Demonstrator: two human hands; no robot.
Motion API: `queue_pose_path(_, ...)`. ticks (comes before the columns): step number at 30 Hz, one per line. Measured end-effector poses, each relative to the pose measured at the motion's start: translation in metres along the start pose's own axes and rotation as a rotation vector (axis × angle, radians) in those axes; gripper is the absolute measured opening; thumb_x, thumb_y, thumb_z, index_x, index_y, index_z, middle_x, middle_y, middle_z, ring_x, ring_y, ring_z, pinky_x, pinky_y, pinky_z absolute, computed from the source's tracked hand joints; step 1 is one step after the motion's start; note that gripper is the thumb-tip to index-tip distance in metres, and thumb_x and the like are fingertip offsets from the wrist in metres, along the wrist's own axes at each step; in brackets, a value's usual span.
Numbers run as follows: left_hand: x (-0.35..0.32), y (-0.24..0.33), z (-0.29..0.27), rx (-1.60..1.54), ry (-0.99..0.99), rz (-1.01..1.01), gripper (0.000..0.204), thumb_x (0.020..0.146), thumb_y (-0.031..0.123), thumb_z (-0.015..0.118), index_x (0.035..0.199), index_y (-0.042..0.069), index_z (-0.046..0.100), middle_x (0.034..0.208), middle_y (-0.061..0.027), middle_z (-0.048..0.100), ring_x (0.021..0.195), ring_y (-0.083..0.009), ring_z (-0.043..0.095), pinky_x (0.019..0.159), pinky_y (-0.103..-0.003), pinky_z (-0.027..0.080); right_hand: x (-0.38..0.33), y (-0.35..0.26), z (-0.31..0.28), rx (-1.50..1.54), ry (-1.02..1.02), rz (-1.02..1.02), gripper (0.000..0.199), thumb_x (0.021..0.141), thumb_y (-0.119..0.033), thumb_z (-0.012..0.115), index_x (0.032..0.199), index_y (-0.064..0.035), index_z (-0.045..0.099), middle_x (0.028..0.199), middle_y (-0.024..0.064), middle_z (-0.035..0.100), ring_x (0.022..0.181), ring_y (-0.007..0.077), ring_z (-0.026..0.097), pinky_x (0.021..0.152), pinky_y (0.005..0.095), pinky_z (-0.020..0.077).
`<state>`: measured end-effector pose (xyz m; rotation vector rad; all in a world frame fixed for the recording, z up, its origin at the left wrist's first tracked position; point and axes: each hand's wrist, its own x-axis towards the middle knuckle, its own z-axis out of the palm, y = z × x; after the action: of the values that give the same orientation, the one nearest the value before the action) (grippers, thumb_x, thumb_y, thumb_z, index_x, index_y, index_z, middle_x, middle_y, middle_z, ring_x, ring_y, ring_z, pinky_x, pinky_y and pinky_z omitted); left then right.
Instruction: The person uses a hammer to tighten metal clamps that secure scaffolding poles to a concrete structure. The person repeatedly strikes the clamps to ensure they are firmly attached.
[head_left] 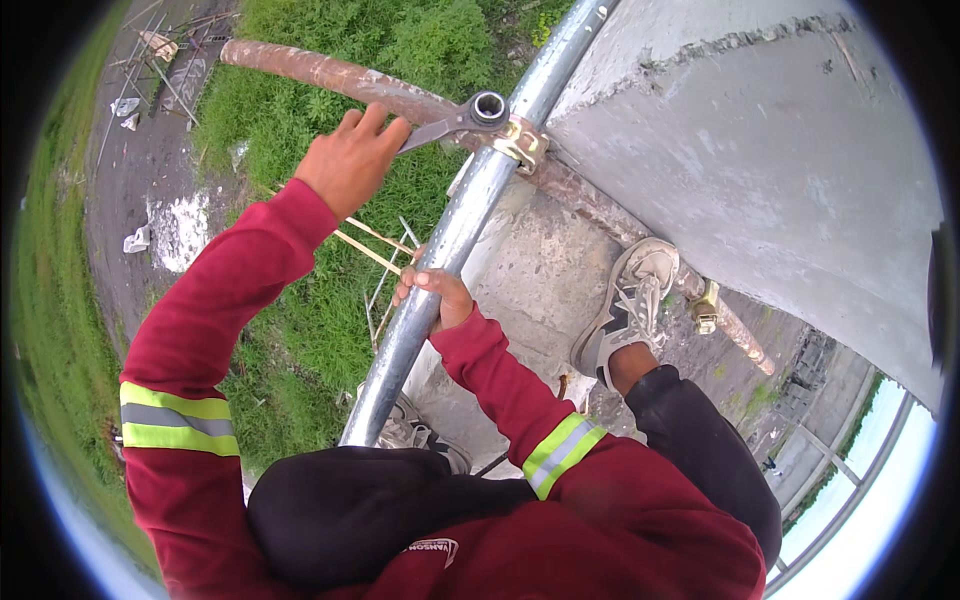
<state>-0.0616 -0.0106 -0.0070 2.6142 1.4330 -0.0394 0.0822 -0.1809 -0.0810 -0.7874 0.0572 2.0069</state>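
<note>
My left hand [352,160] is closed round the handle of a grey ratchet wrench [440,128]. The round socket head of the wrench lies beside a brass-coloured pipe coupler [524,146]. This coupler sits where a shiny galvanized pipe [474,204] crosses a rusty brown pipe [335,76]. Whether the socket is seated on a nut cannot be made out. Lower down, my right hand [442,296] wraps round the galvanized pipe, thumb on top. The pipe slants from the upper right down toward my knees.
A large grey concrete wall [760,150] rises at the right. My shoes stand on a rough concrete ledge [545,265] high above grass [290,355]. Another coupler [706,312] hangs on the rusty pipe's right part. Thin frames and debris lie on the ground far left.
</note>
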Motion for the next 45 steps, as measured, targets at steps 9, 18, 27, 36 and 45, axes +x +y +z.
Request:
queue_pose_path(9, 0.09, -0.096, 0.019, 0.279, 0.21, 0.364, 0.017, 0.08, 0.01, 0.057, 0.095, 0.014, 0.048, 0.089, -0.0065, 0.05, 0.089, -0.0272, 0.059, 0.067, -0.041, 0.051, 0.006, 0.002, -0.003, -0.062, -0.014, -0.049, 0.047, 0.075, -0.017, 0.063, 0.114, -0.0077, 0.039, 0.078, 0.0075, 0.053, 0.073, 0.0212, 0.056, 0.072, 0.0393, 0.0492)
queue_pose_path(18, -0.02, 0.041, -0.023, -0.189, -0.268, -0.206, 0.027, 0.085, 0.007, 0.051, 0.108, 0.008, 0.036, 0.09, -0.0205, 0.059, 0.069, -0.0395, 0.065, 0.056, -0.046, 0.054, 0.001, -0.004, 0.005, -0.096, 0.056, -0.013, 0.045, 0.076, -0.018, 0.061, 0.114, -0.0092, 0.039, 0.081, 0.0069, 0.052, 0.075, 0.0228, 0.055, 0.07, 0.0404, 0.0496)
queue_pose_path(27, 0.015, -0.029, 0.004, 0.126, 0.216, 0.211, 0.022, 0.082, 0.012, 0.058, 0.102, 0.015, 0.052, 0.094, -0.0038, 0.051, 0.092, -0.0218, 0.061, 0.056, -0.037, 0.055, 0.006, -0.004, 0.005, -0.045, 0.042, -0.042, 0.039, 0.075, -0.016, 0.061, 0.109, -0.0087, 0.044, 0.078, 0.0083, 0.053, 0.072, 0.0225, 0.056, 0.072, 0.0404, 0.0492)
queue_pose_path(36, 0.082, -0.085, 0.018, 0.223, 0.167, 0.214, 0.02, 0.086, 0.018, 0.057, 0.105, 0.019, 0.052, 0.092, -0.0065, 0.057, 0.076, -0.0275, 0.065, 0.061, -0.041, 0.053, 0.003, -0.005, 0.009, -0.081, 0.068, -0.054, 0.04, 0.076, -0.018, 0.06, 0.11, -0.0088, 0.041, 0.079, 0.0083, 0.052, 0.073, 0.0246, 0.056, 0.07, 0.0443, 0.0503)
queue_pose_path(45, -0.006, -0.026, -0.002, -0.153, 0.097, 0.052, 0.029, 0.086, 0.025, 0.053, 0.111, 0.011, 0.049, 0.092, -0.0166, 0.063, 0.073, -0.0376, 0.064, 0.065, -0.048, 0.052, 0.003, -0.006, 0.006, -0.116, 0.06, -0.012, 0.041, 0.079, -0.022, 0.061, 0.112, -0.0103, 0.041, 0.083, 0.0086, 0.054, 0.075, 0.0257, 0.058, 0.069, 0.0472, 0.052)
